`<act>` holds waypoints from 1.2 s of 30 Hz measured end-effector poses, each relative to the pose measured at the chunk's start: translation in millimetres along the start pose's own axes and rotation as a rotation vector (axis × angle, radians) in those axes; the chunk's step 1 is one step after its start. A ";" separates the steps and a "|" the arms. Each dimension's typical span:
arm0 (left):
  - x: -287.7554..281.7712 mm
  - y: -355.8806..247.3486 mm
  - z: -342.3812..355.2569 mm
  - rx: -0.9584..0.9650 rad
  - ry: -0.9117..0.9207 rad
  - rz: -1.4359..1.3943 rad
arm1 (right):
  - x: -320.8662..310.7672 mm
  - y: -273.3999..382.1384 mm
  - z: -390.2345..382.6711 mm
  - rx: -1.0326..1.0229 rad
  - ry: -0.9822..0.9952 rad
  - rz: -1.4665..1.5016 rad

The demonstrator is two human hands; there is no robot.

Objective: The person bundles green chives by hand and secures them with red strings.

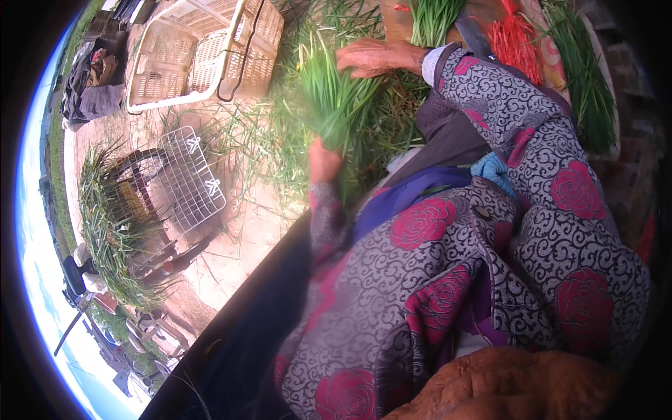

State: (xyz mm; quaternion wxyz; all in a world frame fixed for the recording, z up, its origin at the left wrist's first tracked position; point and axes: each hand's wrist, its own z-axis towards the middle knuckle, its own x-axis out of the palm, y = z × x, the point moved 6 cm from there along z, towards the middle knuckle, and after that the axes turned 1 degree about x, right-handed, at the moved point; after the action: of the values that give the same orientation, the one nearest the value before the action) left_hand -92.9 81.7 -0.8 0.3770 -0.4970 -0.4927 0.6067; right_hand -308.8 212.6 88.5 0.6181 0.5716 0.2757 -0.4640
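Observation:
In front of me a bunch of long green leaves, which look like garlic chives (334, 87), is held between both hands. My left hand (325, 162) is closed around its lower part, its fingers partly hidden and slightly blurred. Over the upper leaves curls my right hand (381, 57), closed against the bunch with its fingertips bent down at the side. Loose leaves and trimmings (399, 115) lie under and around the bunch. Beyond my right wrist, another green bunch (432, 21) rests on a brown board (399, 24).
A pale plastic basket (203, 63) stands at the far left. Nearer is a wheeled frame with a wire rack (192, 180) and heaped greens (112, 217). Red strings (514, 42) hang beside a flat grey blade-like piece (474, 36); more greens (581, 77) lie at the right.

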 end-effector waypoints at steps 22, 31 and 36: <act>-11.7 -74.3 -36.5 -0.252 -0.037 0.120 | 18.6 -174.5 -9.1 0.239 -0.573 0.539; -18.4 -92.5 -42.0 -0.167 0.018 0.244 | 4.4 -16.6 47.3 0.152 0.070 -0.081; -14.0 -89.4 -39.8 -0.229 0.021 0.311 | -10.4 -75.5 18.8 0.460 -0.286 -0.121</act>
State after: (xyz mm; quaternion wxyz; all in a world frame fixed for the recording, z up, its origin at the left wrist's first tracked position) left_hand -54.0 97.9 88.6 0.2246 -0.6131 -0.4718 0.5925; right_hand -383.8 203.6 67.1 0.4760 0.6080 0.1067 -0.6264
